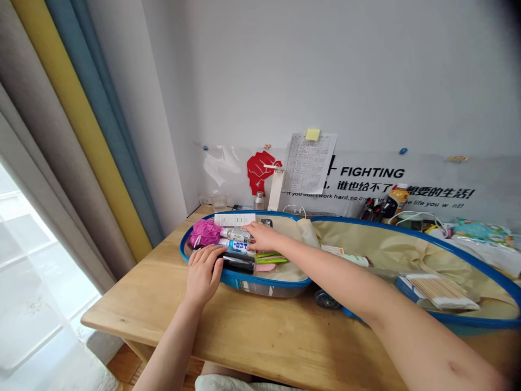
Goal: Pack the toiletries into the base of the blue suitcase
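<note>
From where I stand, the left hand (206,271) curls loosely by the black bottle (239,263); the right hand (262,237), fingers part-spread, reaches over the tubes (238,246). I can't tell whether either grips. Everything lies inside the open case (277,283) on the worktop (142,293). An uneven push might roll the bottle sideways.

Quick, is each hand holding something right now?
Left hand: fingers bent beside the shiny black cylinder; whether it grips anything cannot be told.
Right hand: fingers reaching near the blue-and-white tube; any hold cannot be told.
</note>
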Tool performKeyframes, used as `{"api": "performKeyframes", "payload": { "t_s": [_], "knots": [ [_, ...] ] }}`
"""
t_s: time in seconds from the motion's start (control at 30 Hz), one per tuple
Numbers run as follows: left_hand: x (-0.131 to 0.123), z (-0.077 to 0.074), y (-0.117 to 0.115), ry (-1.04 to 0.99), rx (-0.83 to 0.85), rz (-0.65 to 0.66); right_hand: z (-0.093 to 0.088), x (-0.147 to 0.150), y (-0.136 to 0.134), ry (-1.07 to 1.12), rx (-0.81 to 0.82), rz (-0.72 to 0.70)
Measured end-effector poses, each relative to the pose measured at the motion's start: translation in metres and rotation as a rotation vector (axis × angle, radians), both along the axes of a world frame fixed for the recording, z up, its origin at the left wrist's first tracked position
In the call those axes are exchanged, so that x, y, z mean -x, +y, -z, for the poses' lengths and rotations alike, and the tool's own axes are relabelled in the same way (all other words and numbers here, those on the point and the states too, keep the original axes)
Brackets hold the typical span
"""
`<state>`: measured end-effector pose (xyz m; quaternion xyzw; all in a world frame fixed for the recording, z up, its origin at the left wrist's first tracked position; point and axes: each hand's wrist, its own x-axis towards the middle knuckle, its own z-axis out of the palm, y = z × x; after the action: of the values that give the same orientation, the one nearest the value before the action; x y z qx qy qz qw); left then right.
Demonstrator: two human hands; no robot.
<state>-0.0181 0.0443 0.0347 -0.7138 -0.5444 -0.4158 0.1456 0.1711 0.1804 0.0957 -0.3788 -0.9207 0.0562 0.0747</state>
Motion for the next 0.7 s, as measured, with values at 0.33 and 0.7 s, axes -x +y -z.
{"api": "performKeyframes", "payload": {
  "t_s": [0.33, 0.7],
  "knots": [
    [0.001, 0.001, 0.001, 0.003, 0.006, -0.001, -0.066, -0.113, 0.015, -0.006, 0.263, 0.207],
    [0.000, 0.001, 0.001, 0.027, -0.015, -0.012, -0.007, -0.272, 0.010, -0.285, 0.439, 0.577]
  ]
}}
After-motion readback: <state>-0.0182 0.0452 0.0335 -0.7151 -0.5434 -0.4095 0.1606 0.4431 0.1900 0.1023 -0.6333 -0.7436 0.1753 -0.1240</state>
